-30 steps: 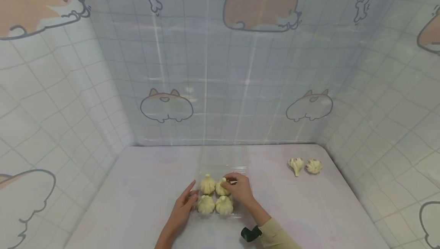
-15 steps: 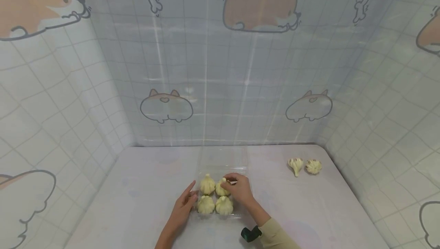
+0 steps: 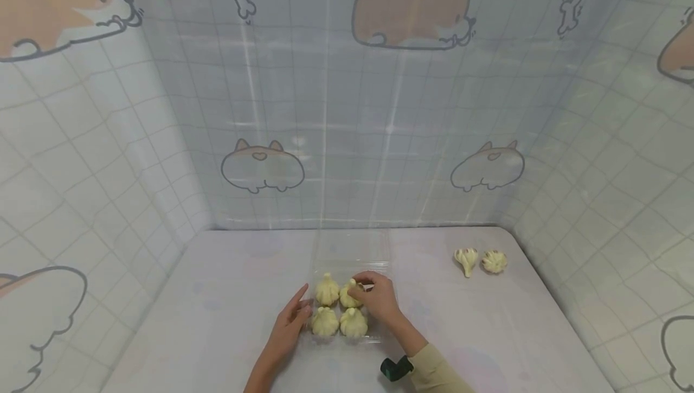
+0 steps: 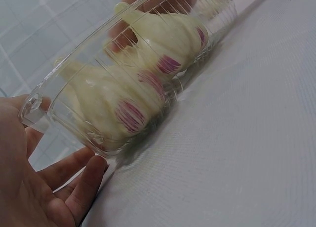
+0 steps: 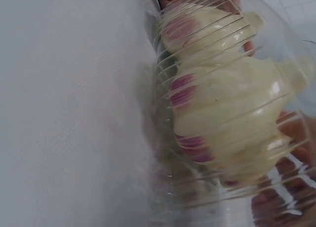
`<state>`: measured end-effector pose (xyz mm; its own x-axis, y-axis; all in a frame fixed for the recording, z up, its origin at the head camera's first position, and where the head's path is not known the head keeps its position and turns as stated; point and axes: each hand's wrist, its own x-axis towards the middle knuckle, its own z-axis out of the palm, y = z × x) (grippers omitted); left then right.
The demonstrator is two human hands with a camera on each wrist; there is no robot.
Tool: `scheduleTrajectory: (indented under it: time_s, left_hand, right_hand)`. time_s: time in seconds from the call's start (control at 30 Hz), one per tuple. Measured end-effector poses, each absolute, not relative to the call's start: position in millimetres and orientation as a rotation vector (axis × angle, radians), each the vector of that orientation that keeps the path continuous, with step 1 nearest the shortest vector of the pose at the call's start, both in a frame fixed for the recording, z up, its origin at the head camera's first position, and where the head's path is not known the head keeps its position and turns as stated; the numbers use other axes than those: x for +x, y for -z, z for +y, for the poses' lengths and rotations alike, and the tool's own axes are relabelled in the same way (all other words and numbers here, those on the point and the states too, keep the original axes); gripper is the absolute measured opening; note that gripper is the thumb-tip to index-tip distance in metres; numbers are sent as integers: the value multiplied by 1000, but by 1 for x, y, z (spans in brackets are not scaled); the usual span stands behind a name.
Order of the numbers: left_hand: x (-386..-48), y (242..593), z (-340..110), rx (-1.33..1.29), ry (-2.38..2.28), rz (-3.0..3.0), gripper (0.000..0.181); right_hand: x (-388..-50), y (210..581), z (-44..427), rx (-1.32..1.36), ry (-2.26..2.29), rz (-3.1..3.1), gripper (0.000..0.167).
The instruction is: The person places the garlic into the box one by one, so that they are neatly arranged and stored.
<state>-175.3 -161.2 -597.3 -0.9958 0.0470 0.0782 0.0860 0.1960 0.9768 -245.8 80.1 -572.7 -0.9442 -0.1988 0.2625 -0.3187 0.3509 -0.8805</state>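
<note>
A clear plastic clamshell box (image 3: 352, 249) lies with its lid folded back, away from the person. Several cream garlic bulbs sit in two rows in its base, stems up. My right hand (image 3: 379, 298) pinches the stem of the back right garlic bulb (image 3: 347, 298). Against the box's left side rests my left hand (image 3: 290, 323), its fingers loosely extended at the rim and lower edge. Through the box wall in the left wrist view, a garlic bulb (image 4: 111, 101) shows purple streaks. The right wrist view has a garlic bulb (image 5: 229, 118) behind the ribbed wall, with fingers beyond.
Two more bulbs, a garlic bulb on its side (image 3: 467, 261) and a rounder garlic bulb (image 3: 494, 262), lie at the table's back right. Patterned curtains (image 3: 352, 110) enclose the pale table (image 3: 233, 296). A dark device (image 3: 396, 369) sits at the right wrist.
</note>
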Motion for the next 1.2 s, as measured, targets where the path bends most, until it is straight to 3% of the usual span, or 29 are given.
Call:
scheduleTrajectory:
  time_s: [0.9, 1.2]
  left_hand:
    - [-176, 599, -160, -139, 1957, -2399, 53]
    - [-175, 599, -159, -92, 1965, -2407, 52]
  right_hand:
    - [-239, 551, 101, 475, -1580, -2404, 29]
    - [-247, 553, 122, 325, -1564, -2360, 24]
